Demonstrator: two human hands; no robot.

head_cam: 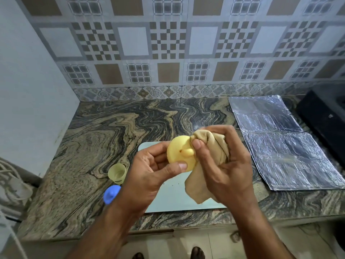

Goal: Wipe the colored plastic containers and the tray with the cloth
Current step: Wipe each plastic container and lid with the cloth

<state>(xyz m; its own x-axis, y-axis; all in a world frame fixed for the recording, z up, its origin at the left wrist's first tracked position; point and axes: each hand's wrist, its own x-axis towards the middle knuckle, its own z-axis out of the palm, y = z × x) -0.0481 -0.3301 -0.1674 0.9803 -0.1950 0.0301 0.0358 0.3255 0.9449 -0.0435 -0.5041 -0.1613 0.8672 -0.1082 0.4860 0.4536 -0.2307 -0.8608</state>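
Note:
My left hand [149, 171] grips a round yellow lid [177, 152] with a small knob, held up over the pale tray [173, 199]. My right hand [220, 161] clutches a bunched beige cloth [211, 146], its thumb pressing the cloth against the lid's right edge. A loose end of the cloth hangs down over the tray. On the counter left of the tray stands an open pale-yellow container [117, 172]. In front of that container lies a blue lid [110, 193], partly hidden by my left wrist.
The marbled stone counter [97, 131] meets a tiled wall behind and a plain wall on the left. A sheet of silver foil [280, 143] covers the counter at right, beside a black stove [324, 116]. My feet show on the floor below the counter's front edge.

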